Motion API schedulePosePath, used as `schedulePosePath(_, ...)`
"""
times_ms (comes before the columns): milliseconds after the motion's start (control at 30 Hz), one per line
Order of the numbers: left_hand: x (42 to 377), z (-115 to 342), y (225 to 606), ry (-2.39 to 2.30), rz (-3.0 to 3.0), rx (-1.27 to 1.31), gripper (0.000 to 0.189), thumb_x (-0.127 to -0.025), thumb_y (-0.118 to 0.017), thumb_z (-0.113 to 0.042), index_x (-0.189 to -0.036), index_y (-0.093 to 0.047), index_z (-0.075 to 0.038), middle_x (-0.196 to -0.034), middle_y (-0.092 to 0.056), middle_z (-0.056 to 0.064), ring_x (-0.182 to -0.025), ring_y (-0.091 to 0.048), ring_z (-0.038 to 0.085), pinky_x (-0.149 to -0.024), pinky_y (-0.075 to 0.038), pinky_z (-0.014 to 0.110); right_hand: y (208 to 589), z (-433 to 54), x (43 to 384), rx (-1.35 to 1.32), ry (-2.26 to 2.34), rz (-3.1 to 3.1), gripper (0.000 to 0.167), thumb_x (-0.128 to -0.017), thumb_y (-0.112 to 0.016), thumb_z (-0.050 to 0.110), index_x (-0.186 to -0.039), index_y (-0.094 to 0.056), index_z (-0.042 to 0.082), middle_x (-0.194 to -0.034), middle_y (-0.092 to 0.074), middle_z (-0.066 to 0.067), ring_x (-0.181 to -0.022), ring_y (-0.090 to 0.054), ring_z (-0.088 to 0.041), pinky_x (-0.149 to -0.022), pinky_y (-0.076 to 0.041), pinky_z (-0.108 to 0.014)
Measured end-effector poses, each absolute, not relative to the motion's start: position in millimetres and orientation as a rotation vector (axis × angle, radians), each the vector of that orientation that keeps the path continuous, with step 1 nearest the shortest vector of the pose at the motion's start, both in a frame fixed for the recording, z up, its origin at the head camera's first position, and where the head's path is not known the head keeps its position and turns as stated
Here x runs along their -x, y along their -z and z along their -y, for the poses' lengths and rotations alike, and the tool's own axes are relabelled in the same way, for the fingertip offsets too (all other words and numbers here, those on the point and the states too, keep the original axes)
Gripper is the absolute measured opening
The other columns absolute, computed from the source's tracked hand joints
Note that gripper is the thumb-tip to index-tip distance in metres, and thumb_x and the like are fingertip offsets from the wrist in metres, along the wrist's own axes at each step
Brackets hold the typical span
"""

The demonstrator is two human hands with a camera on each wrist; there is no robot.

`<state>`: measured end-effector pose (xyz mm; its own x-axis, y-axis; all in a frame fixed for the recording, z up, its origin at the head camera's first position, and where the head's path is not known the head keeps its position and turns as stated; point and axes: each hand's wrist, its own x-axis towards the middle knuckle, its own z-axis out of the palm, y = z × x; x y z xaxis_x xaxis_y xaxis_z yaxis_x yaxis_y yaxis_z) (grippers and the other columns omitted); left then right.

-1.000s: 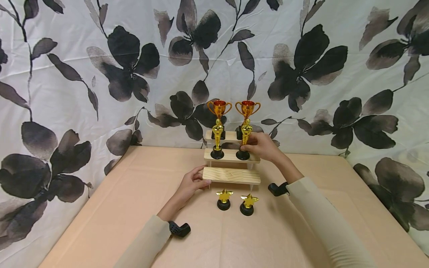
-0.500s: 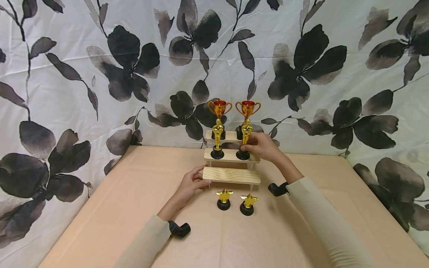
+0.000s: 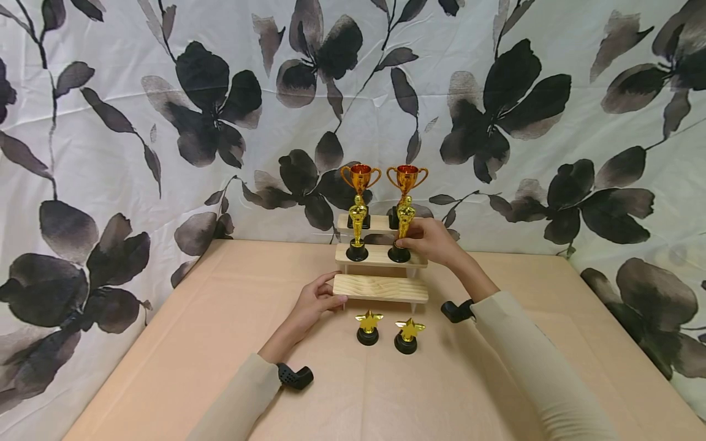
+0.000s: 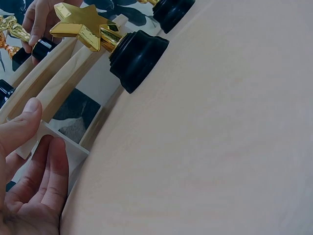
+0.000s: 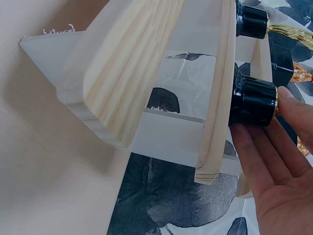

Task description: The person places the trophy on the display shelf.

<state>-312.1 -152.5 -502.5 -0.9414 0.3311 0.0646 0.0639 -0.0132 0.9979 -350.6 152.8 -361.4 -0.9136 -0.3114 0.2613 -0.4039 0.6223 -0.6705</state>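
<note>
A three-step wooden display stand (image 3: 380, 288) with white side supports is on the table. My left hand (image 3: 309, 309) grips the left end of its lowest step, thumb on the wood and fingertips by the white support (image 4: 68, 147). On the middle step are two gold figure trophies with black bases. My right hand (image 3: 432, 242) holds the right figure trophy (image 3: 405, 215) low down, thumb and fingers around its black base (image 5: 254, 100), which sits at the step's surface in the right wrist view. The left figure trophy (image 3: 358, 217) stands upright beside it.
Two orange-gold cup trophies (image 3: 360, 177) stand on the top step, partly hidden behind the figures. Two star trophies, a left one (image 3: 368, 327) and a right one (image 3: 407, 334), stand on the table before the stand. Floral cloth (image 3: 386, 122) hangs directly behind.
</note>
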Motion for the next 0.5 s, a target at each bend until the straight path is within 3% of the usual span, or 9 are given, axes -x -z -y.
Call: schedulePosePath(500,312.1,153.2,502.6,-2.072,-2.063,-0.419,0.073,-0.091,-0.078,-0.007,-0.155,-0.044,-0.010,-0.095,-0.069,0.004,-0.082,-0.070,0.013,-0.073,-0.061,0.027,362.4,-152.5,349.3,-0.607,-1.185,2.718,0.018,-0.094,-0.076,0.012,-0.108,-0.077,0.001,-0.104,-0.079,-0.017,-0.101,-0.077,-0.031,-0.091,-0.062,-0.048)
